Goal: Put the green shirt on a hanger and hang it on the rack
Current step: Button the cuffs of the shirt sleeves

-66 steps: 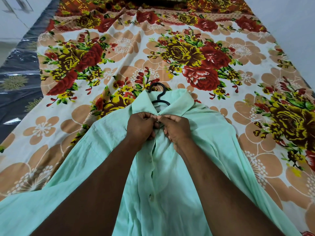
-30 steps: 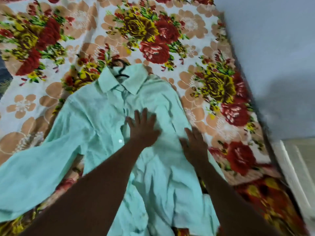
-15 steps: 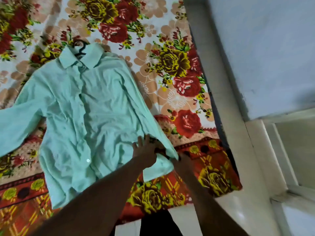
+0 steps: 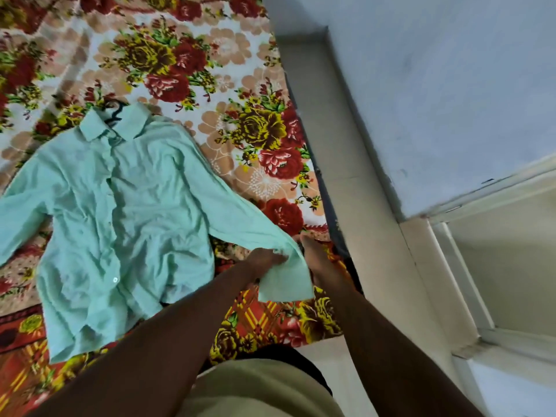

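Closest in, the person's beige top (image 4: pixel 264 386) fills the bottom edge, and both bare forearms reach forward over the end of the bed. The left hand (image 4: pixel 264 258) pinches the cuff (image 4: pixel 285 281) of the green shirt (image 4: pixel 129 206), its fingertips tucked into the fabric where the sleeve narrows. The right hand (image 4: pixel 314 260) lies along the cuff's outer edge with one finger pointing straight up the bed. The cloth hides most of it, so I cannot tell whether it grasps the cuff or only touches it. The cuff hangs just past the orange border of the floral bedsheet (image 4: pixel 255 182). Beyond the hands, the shirt lies front up and buttoned on the sheet, creased, with its other sleeve spread out to the left. At its collar (image 4: pixel 99 129), the black hook of the hanger (image 4: pixel 115 114) pokes out onto the flowers. To the right, a pale floor strip (image 4: pixel 340 161) runs beside the bed, with a grey-blue wall (image 4: pixel 436 85) and a cream door frame (image 4: pixel 451 266) next to it.
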